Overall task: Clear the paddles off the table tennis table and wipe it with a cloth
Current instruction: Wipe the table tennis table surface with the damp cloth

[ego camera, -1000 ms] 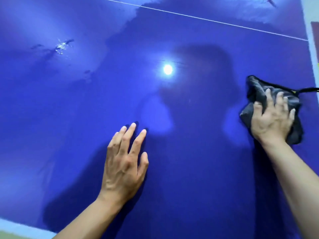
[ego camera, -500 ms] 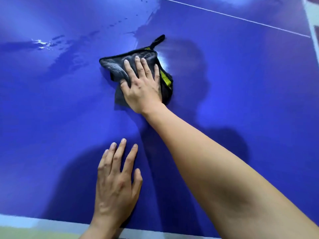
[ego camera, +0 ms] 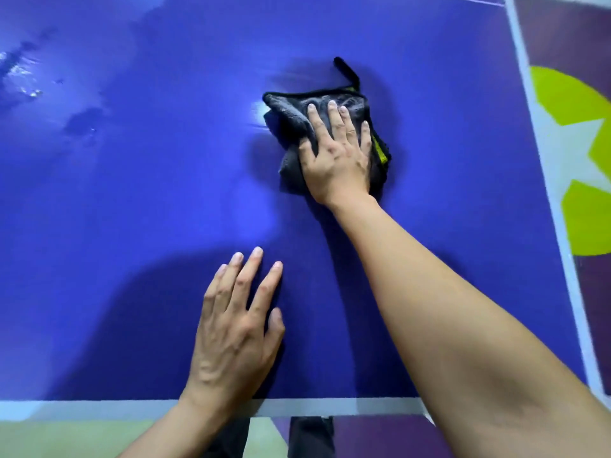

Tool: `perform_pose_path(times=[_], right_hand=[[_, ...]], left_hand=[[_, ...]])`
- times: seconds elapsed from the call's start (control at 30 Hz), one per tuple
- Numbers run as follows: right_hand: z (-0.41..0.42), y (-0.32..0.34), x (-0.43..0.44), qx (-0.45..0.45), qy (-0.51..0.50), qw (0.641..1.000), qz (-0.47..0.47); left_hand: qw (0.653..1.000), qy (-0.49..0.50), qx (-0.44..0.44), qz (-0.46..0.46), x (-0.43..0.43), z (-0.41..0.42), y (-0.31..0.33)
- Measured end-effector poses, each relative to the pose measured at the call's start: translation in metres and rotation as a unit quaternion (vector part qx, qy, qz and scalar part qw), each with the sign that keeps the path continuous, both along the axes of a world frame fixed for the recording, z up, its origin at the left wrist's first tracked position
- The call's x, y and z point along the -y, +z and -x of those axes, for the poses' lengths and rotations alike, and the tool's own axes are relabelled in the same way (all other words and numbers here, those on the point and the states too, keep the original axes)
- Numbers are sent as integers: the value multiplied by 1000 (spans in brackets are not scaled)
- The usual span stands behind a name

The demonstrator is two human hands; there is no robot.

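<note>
**1. Table.** The blue table tennis table is viewed from above, at its near end. A white edge line is seen along the near edge. A second white line runs down the R side.

**2. Cloth.** The cloth, dark grey w/ black trim, is located on the table surface, R of ctr, in the far half of the view. It is bunched, not spread flat. A black loop projects from its far edge. A yellow-green strip is exposed at its R side.

**3. R hand.** The right hand is placed palm-down on the cloth. The fingers are extended, slightly fanned and pressed into the pile; nothing is curled round or pinched. The thumb is laid against the cloth's near-L fold. The forearm is extended diagonally from lower R.

**4. L hand.** The left hand is laid flat on bare surface by the near edge, well apart from the cloth. The fingers are straight and close together, thumb alongside. Nothing is held.

**5. Surface.** Wet patches are noted at far L. A bright reflection is seen just L of the cloth. Arm shadows are cast on the surface.

**6. Surroundings.** A purple floor is visible beyond the R side, marked w/ a yellow-green shape and a white star. Dark clothing is visible below the near edge.
</note>
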State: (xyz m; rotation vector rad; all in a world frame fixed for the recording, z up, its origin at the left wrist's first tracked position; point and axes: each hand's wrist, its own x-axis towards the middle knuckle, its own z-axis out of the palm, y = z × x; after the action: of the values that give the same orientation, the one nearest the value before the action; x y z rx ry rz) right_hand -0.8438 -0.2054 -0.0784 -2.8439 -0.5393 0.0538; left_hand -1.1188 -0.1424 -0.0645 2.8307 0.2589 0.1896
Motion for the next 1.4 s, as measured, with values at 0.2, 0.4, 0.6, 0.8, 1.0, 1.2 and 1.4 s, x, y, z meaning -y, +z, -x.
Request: perform_pose_path(times=[0.2,0.4,0.6,0.8,1.0,1.2,1.4], right_hand=[[-25,2,205,4,-124,992,11],[-14,-3,324,10,-184,983,21],[-6,0,333,-7,-184,983,12],[2,7,304,0,-147,989,15],[57,5,112,28,-21,999,22],[131,-2,-78,30,122,992,25],[170,2,-150,1,238,971,-3]], left_hand=[[999,-24,-10,-31,60,-5,-12],[1000,-8,-15,-25,68,-6,-11],[999,16,-9,-50,71,-5,0],[997,67,25,-29,29,67,-11],[992,117,49,-21,-52,128,-19],[996,79,36,4,-97,154,-26],[995,95,30,18,-95,152,-18]])
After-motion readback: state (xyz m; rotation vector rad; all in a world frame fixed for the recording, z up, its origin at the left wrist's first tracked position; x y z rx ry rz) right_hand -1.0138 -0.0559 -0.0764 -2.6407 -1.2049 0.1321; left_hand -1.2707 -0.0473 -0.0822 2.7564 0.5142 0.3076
